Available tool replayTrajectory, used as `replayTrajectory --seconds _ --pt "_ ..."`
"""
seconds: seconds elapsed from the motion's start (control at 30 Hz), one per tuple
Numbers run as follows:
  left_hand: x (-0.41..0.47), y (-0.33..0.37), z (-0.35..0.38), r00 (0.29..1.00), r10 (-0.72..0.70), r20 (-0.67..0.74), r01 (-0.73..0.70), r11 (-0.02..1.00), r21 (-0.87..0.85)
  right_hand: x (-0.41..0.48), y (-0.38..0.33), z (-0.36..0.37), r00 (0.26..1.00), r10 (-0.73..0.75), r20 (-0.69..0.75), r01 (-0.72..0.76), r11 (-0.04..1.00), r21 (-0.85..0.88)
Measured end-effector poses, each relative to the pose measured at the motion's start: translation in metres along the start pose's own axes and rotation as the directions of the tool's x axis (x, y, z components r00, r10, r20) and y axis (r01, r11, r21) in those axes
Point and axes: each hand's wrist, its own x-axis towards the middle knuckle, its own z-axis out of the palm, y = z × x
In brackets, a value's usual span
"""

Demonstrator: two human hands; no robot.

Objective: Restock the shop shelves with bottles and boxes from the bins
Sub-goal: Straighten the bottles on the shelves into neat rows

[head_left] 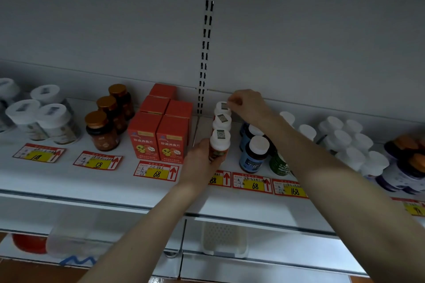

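Three white-capped bottles with red labels stand in a row front to back on the white shelf (pixel 69 181). My left hand (pixel 200 158) grips the front bottle (pixel 219 145) low on its body. The middle bottle (pixel 222 122) stands just behind it. My right hand (pixel 248 105) reaches to the back of the row, its curled fingertips at the cap of the rear bottle (pixel 222 107). Whether they pinch the cap is unclear.
Red boxes (pixel 158 135) stand left of the row, then amber jars (pixel 103 131) and white-lidded tubs (pixel 41 119). Blue and green bottles (pixel 253 154) and white bottles (pixel 349 142) crowd the right. Price tags (pixel 156 171) line the shelf front. A white basket (pixel 224 240) sits below.
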Motion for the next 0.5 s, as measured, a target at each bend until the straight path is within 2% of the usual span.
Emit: replayTrajectory --seconds 0.23,0.5 --pt "0.0 -0.002 0.001 0.999 0.028 -0.02 -0.027 0.999 0.018 0.019 -0.007 0.005 0.984 0.035 0.174 -0.041 0.999 0.031" --pt "0.0 -0.002 0.0 1.0 0.013 -0.005 -0.013 1.0 -0.009 0.017 -0.01 0.006 0.985 0.024 0.172 -0.022 1.0 -0.018"
